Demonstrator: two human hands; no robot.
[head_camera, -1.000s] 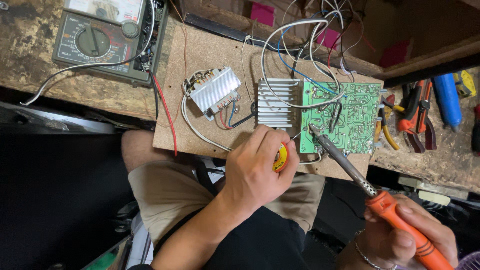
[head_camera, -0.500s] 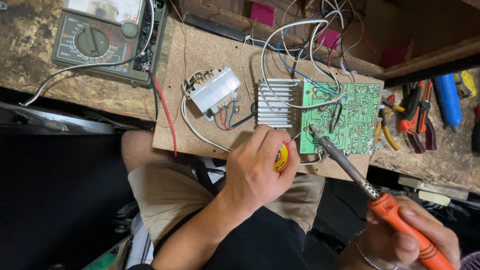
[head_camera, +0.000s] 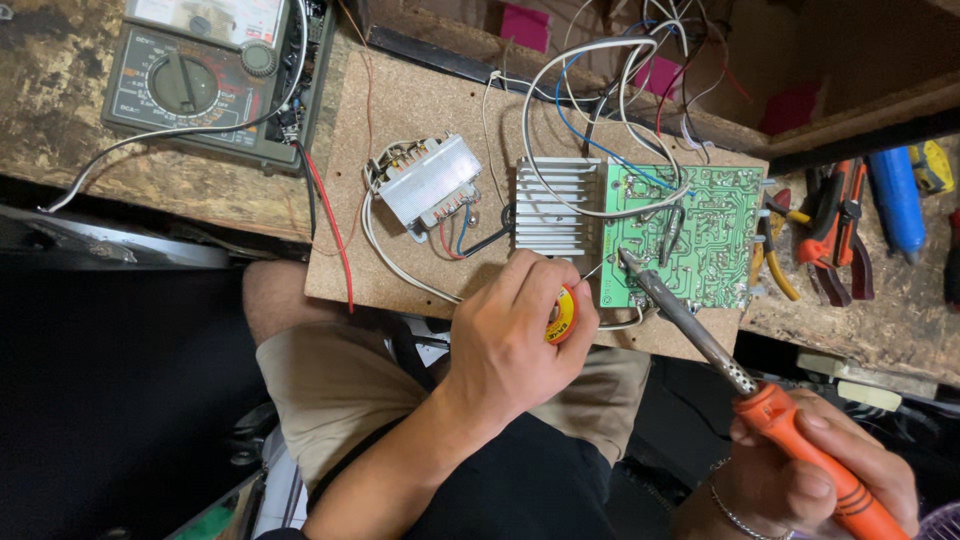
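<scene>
Nothing visible has shifted over the last second: the soldering iron with the orange handle (head_camera: 700, 335) stays with its tip on the green printed circuit board (head_camera: 690, 235), so the joint is still being heated. The right hand (head_camera: 815, 470) is clamped around the orange handle. The left hand (head_camera: 515, 335) is closed on a small round yellow and red spool (head_camera: 563, 313), held just beside the near edge of the pressed-wood board (head_camera: 420, 110) that lies across the person's lap and the worn wooden table (head_camera: 60, 100). A ribbed aluminium heat sink (head_camera: 548, 205) touches the circuit board's left side, with a silver transformer (head_camera: 430, 185) beyond it. White and blue wires (head_camera: 590, 100) loop over the circuit board, crowding the iron's approach. A grey analogue multimeter (head_camera: 190, 80) sits at the table's far left; orange-handled pliers (head_camera: 835, 230) lie at right.
</scene>
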